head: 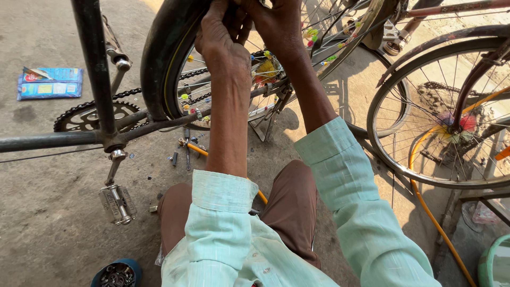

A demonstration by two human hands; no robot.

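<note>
Pale green rolled-up shirt sleeves [340,175] frame both raised arms. Left hand [220,40] and right hand [279,26] curl their grip over the black rubber bicycle tyre [159,58] at the wheel's top, steadying it; fingertips are hidden, so tightness is unclear.

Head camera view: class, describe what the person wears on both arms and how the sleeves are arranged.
Both arms wear a pale mint-green shirt. The left sleeve is rolled up to a folded cuff near the elbow; the right sleeve is rolled up likewise. The forearms and both hands, left hand and right hand, are bare, with no gloves, watch or rings visible.
</note>
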